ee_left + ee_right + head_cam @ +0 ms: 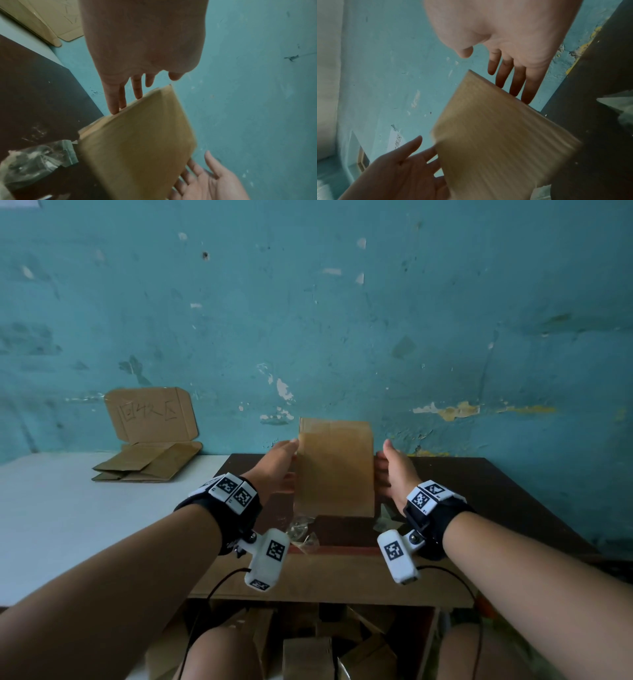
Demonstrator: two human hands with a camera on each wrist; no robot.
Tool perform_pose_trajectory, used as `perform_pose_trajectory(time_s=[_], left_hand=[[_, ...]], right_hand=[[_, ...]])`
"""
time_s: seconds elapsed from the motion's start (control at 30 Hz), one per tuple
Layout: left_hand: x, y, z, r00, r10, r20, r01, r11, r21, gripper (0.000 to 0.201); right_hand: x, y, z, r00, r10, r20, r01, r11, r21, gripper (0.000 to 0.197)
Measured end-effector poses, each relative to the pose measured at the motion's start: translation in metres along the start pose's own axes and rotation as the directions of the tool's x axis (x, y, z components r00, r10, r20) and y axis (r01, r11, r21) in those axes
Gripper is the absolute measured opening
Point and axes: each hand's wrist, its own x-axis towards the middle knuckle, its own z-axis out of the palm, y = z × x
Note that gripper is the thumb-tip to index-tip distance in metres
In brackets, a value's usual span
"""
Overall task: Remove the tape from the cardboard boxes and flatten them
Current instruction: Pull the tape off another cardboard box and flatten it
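A plain brown cardboard box (pixel 335 467) stands upright over the dark table (pixel 479 501), held between my two palms. My left hand (pixel 279 463) presses its left side with straight fingers (pixel 114 102) laid along the edge. On the other side my right hand (pixel 394 470) presses with straight fingers (pixel 515 83). Both thumbs stick up free. The box (pixel 137 148) looks thin and blurred in the wrist views. Crumpled clear tape (pixel 303 530) lies on the table under the box, with more tape (pixel 385 520) by my right wrist.
Flattened cardboard (pixel 147 462) lies on the white table at the left, below a cardboard sign (pixel 150 414) leaning on the blue wall. A cardboard sheet (pixel 325 580) covers the table's near edge. Several boxes (pixel 308 652) sit on the floor between my knees.
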Motion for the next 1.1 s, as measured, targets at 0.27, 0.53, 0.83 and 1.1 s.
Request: perform_pose_trajectory(time_s=[0.27, 0.53, 0.83, 1.1], left_hand=[[0.013, 0.002, 0.003, 0.987, 0.016, -0.159, -0.009, 0.999, 0.048, 0.056], [0.012, -0.007, -0.013, 0.999, 0.012, 0.040, -0.014, 0.999, 0.044, 0.033], [0.013, -0.022, 0.019, 0.923, 0.290, -0.251, -0.118, 0.838, 0.533, 0.065], [0.007, -0.014, 0.019, 0.921, 0.277, -0.273, -0.076, 0.817, 0.572, 0.064]], right_hand=[[-0.034, -0.026, 0.014, 0.997, 0.068, 0.025, -0.070, 0.996, 0.053, 0.025], [-0.038, -0.024, 0.005, 0.984, 0.143, 0.107, -0.136, 0.988, -0.075, 0.028], [-0.050, -0.014, 0.039, 0.975, -0.186, -0.125, 0.089, 0.834, -0.545, 0.086], [-0.054, -0.023, 0.039, 0.967, -0.222, -0.125, 0.133, 0.860, -0.493, 0.069]])
